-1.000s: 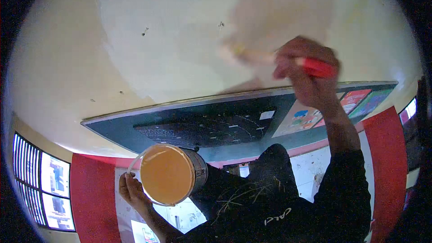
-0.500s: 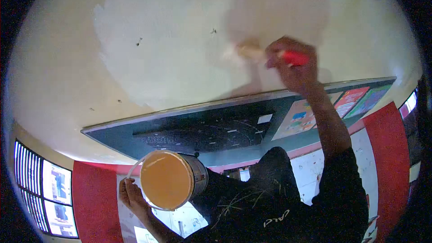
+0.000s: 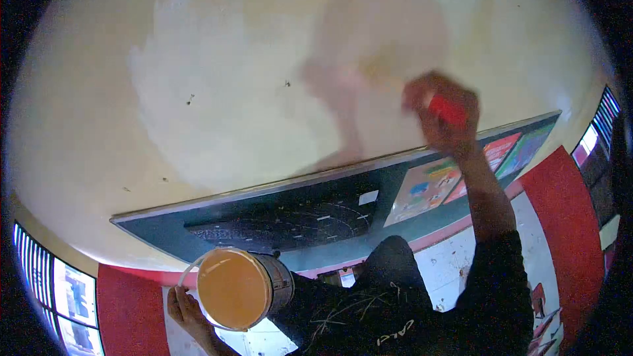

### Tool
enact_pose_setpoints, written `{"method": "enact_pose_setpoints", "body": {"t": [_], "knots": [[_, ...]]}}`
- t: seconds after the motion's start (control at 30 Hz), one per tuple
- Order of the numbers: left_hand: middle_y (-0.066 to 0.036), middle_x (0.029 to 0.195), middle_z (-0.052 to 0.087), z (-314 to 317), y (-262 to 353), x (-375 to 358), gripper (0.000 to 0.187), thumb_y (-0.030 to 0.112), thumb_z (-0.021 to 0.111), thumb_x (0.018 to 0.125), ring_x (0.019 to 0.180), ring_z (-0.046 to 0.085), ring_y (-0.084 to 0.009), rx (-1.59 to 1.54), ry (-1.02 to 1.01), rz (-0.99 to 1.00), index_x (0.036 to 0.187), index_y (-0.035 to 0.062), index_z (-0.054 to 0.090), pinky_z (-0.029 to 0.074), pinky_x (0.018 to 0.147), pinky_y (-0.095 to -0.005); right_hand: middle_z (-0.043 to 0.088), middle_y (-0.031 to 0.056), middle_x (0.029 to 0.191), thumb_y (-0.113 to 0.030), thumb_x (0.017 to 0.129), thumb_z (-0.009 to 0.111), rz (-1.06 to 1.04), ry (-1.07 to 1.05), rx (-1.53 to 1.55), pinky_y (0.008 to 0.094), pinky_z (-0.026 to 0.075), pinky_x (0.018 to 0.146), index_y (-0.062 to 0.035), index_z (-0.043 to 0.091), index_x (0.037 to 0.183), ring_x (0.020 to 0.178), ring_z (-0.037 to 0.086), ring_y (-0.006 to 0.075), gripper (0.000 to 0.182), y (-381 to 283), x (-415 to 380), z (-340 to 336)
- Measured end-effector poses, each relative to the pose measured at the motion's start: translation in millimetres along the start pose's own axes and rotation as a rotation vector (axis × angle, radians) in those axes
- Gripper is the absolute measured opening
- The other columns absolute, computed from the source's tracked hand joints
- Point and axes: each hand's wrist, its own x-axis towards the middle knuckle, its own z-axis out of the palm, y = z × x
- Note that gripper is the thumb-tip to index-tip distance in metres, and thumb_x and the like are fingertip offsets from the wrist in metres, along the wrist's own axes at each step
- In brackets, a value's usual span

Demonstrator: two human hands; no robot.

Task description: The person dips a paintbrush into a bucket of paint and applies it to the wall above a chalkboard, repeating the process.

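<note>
My left hand point(image 3: 188, 313) grips the thin handle of a paint bucket point(image 3: 234, 288) at the lower left; its open top shows light orange paint. My right hand point(image 3: 443, 113), blurred by motion, is closed on a brush with a red handle point(image 3: 448, 111). The bristle end is smeared against the wall and hard to make out. Behind it is the cream wall point(image 3: 250, 132), with a whiter patch point(image 3: 191, 46) on the left and a shadow of the hand and arm.
Below the painted area runs a dark board point(image 3: 297, 217) with a raised frame edge, carrying colourful posters point(image 3: 422, 191) on its right. Barred windows point(image 3: 72, 290) stand at the lower left. Red wall panels point(image 3: 132, 310) flank the room.
The view has shifted, so the board and bucket appear lower. My right hand has moved slightly right and down relative to the frame, with the brush. My left hand still holds the bucket.
</note>
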Motion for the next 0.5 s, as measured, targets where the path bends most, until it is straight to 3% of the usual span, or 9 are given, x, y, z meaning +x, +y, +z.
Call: {"method": "enact_pose_setpoints", "body": {"t": [0.1,0.13,0.2,0.23,0.3,0.33,0.43,0.47,0.5], "knots": [[-0.001,0.074,0.047,8,5,-7,0.014,0.015,0.050,0.084,0.057,0.035,-0.0040,-0.120,0.060,0.008,0.078,0.0020,0.052,0.027,0.048,-0.0182,0.059,0.0087,0.076,-0.011,0.080,0.055,-0.125,0.487,-0.418,0.0301,0.049,0.056,-0.0014,0.057,0.082,0.061,0.059,0.0166,0.010,-1,34,-31],[-0.005,0.084,0.049,-9,-12,3,0.013,0.014,0.047,0.084,0.067,0.040,-0.0082,0.164,-0.062,0.162,0.089,0.0016,0.050,0.032,0.055,-0.0210,0.059,0.0094,0.076,-0.013,0.081,0.055,-0.201,0.569,-0.675,0.0307,0.049,0.056,-0.0028,0.058,0.083,0.059,0.059,0.0171,0.010,-4,37,-35],[-0.013,0.105,0.052,-55,-52,31,0.027,0.012,0.041,0.086,0.087,0.050,-0.0165,0.740,-0.304,0.463,0.110,0.0010,0.045,0.043,0.069,-0.0265,0.059,0.0092,0.074,-0.014,0.077,0.058,-0.240,0.144,-0.962,0.0311,0.050,0.058,-0.0063,0.059,0.083,0.063,0.059,0.0179,0.009,4,7,-12],[-0.013,0.105,0.052,-50,-50,27,0.027,0.013,0.041,0.086,0.086,0.051,-0.0170,0.581,-0.250,0.378,0.110,0.0006,0.045,0.043,0.070,-0.0262,0.059,0.0092,0.073,-0.014,0.075,0.060,-0.344,-0.084,-1.092,0.0312,0.050,0.059,-0.0079,0.059,0.082,0.065,0.059,0.0182,0.009,11,-16,5],[-0.013,0.104,0.052,-41,-41,12,0.028,0.013,0.042,0.086,0.085,0.051,-0.0180,0.255,-0.136,0.203,0.110,-0.0002,0.045,0.043,0.070,-0.0256,0.059,0.0093,0.078,-0.017,0.072,0.059,-0.629,-0.342,-0.818,0.0319,0.049,0.057,-0.0097,0.059,0.082,0.066,0.059,0.0202,0.012,6,-44,23],[-0.012,0.103,0.052,-37,-42,11,0.027,0.013,0.042,0.085,0.084,0.051,-0.0172,0.185,-0.137,0.197,0.109,-0.0001,0.045,0.043,0.069,-0.0252,0.060,0.0092,0.084,-0.019,0.071,0.057,-0.671,-0.331,-0.367,0.0325,0.048,0.055,-0.0103,0.058,0.083,0.065,0.059,0.0223,0.015,-1,-42,22],[-0.011,0.097,0.054,-37,-43,14,0.027,0.013,0.045,0.084,0.081,0.051,-0.0149,0.015,-0.170,0.171,0.107,0.0001,0.047,0.043,0.067,-0.0240,0.060,0.0097,0.080,-0.018,0.073,0.056,-0.008,-0.307,-0.178,0.0315,0.048,0.056,-0.0085,0.058,0.079,0.064,0.060,0.0211,0.011,-14,-9,-10],[-0.010,0.096,0.054,-40,-43,18,0.027,0.013,0.046,0.083,0.082,0.050,-0.0140,0.327,-0.208,0.422,0.106,0.0000,0.047,0.042,0.067,-0.0238,0.060,0.0097,0.073,-0.017,0.076,0.055,0.068,-0.102,0.038,0.0290,0.048,0.055,-0.0074,0.058,0.075,0.062,0.060,0.0196,0.010,0,0,-21],[-0.009,0.095,0.054,-43,-43,25,0.027,0.014,0.047,0.083,0.082,0.050,-0.0131,0.639,-0.243,0.674,0.106,-0.0001,0.047,0.042,0.068,-0.0236,0.057,0.0070,0.070,-0.010,0.079,0.053,-0.016,0.012,-0.328,0.0263,0.047,0.054,-0.0021,0.055,0.071,0.059,0.057,0.0156,0.011,8,18,-33]]}}
